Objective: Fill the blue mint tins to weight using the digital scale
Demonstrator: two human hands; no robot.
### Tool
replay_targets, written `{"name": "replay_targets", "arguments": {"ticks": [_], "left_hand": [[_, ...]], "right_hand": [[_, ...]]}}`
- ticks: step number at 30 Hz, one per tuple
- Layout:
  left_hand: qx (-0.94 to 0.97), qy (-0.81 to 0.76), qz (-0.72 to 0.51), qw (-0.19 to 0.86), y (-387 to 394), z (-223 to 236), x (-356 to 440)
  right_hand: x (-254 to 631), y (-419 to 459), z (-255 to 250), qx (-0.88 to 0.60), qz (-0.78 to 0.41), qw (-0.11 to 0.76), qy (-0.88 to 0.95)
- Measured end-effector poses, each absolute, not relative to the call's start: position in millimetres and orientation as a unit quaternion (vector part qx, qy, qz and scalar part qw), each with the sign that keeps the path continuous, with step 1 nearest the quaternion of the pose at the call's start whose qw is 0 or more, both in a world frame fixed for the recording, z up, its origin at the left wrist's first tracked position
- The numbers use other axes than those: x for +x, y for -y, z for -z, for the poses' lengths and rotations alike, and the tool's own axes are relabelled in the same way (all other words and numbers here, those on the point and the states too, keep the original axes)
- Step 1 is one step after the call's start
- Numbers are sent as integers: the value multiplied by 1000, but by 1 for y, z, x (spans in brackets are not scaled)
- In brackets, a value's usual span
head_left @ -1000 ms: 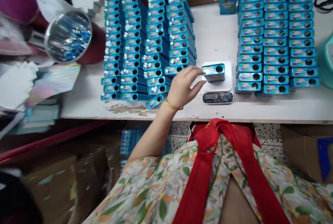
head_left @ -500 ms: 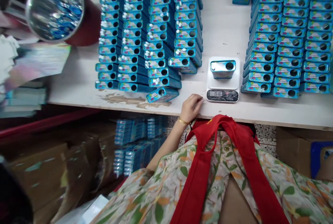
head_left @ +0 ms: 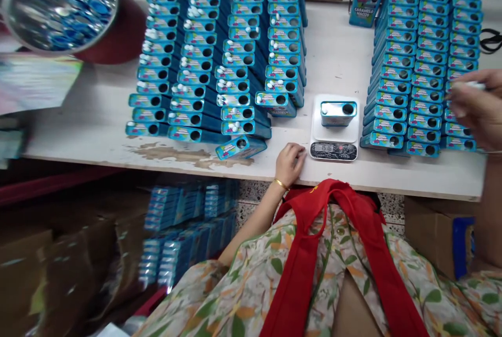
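Observation:
My left hand [head_left: 290,163] rests on the table's front edge with its fingers loosely curled, and nothing shows in it. Just right of it, a white kitchen scale [head_left: 315,133] bears one blue candy tin [head_left: 335,117], standing upright with its round hole facing up. The display appears to read 151.6. At the right edge, my right hand [head_left: 476,104] is raised over the rightmost row of tins, slightly blurred. Its fingers are pinched, and a small white candy [head_left: 475,85] shows at them.
Rows of open tins with white candies on top [head_left: 196,76] stand at the left. More rows of tins [head_left: 392,86] fill the right, beside black-handled scissors [head_left: 491,40]. A steel pot [head_left: 113,23] holds blue wrapped pieces. A display tin [head_left: 365,5] stands at the back.
My right hand has come into view from the right edge with a white candy. The view has shifted slightly to the right. My left hand and the tin on the scale stay put.

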State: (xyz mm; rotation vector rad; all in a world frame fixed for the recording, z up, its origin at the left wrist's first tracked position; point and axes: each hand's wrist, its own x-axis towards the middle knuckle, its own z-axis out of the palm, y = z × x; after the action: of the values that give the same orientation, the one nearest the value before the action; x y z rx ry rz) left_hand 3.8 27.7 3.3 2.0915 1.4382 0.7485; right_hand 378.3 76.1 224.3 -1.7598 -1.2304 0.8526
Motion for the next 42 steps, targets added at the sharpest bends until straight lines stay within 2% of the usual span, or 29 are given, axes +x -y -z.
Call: {"name": "replay_targets", "arguments": {"ticks": [3,9,15,23,37,42], "left_hand": [[766,-535,-266,237,-27,0,5],[762,-530,-280,243,-27,2,4],[760,-528,-291,242,-27,1,5],[746,-536,-292,266,-27,-3,6],[740,-544,-294,266,-28,-4,6],[737,-545,-295,269,-28,-4,6]], "right_hand": [[319,-93,-212,-617,-384,313,611],[271,-116,-183,-544,-247,148,788],[271,-121,-173,-553,-184,74,809],[277,-125,-173,-542,-202,119,807],[273,-128,-171,-546,-251,123,790],[272,-128,-177,-561,-286,157,761]]}}
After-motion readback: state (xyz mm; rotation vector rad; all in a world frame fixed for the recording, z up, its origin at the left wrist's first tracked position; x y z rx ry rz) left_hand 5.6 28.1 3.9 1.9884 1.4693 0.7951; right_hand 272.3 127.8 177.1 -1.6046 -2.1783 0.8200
